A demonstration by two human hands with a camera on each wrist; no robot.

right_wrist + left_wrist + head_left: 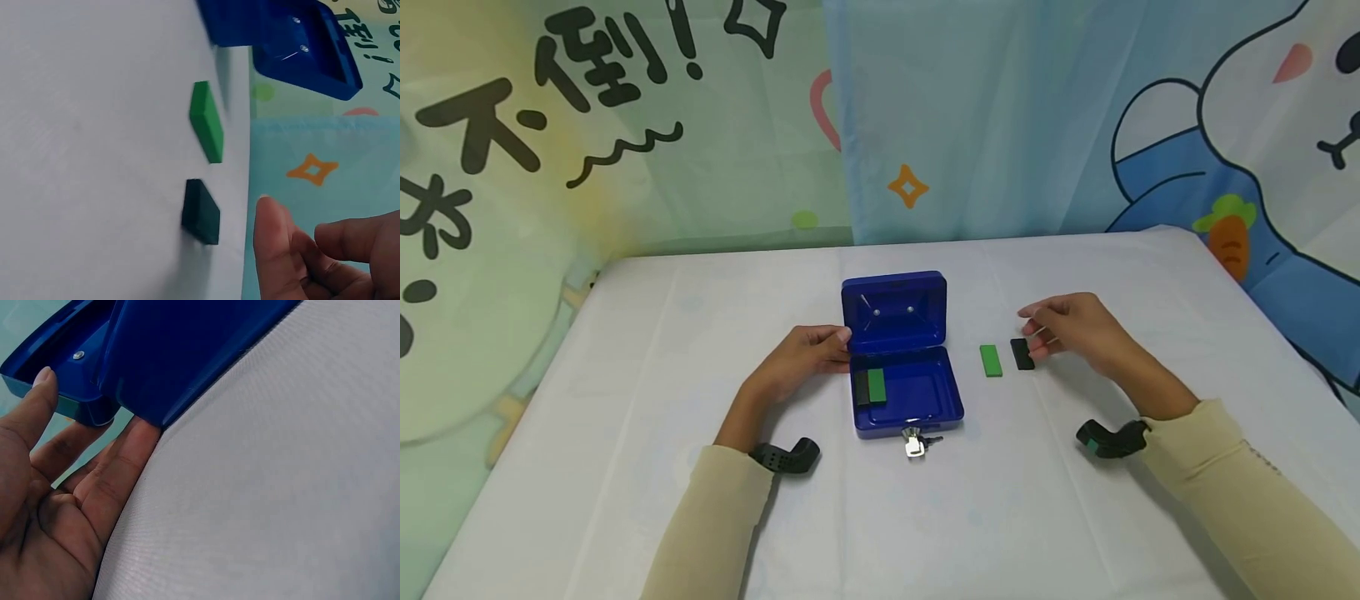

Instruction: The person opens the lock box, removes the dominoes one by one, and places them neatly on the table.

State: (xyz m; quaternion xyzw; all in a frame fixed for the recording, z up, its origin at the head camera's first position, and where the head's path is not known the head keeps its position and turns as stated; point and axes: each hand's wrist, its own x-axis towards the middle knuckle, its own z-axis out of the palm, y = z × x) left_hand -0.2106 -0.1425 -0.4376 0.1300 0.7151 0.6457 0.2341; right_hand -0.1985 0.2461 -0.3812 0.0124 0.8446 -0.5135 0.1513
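A blue metal cash box (928, 396) stands with its lid (895, 312) raised. My left hand (808, 354) is at the box's left side; the left wrist view shows its thumb at the lid's edge and the other fingers behind the lid and against the box. Inside, at the left, lie a black block (862, 388) and a green block (876, 386). Right of the box, another green block (991, 361) and another black block (1022, 354) lie on the table. My right hand (1067, 329) hovers beside this black block, its fingers loosely bent and holding nothing.
A lock with keys (914, 442) hangs at the box's front. White cloth covers the table (1000, 517). Behind it hangs a printed curtain (1000, 108). Each wrist wears a black camera mount, such as the right one (1111, 439).
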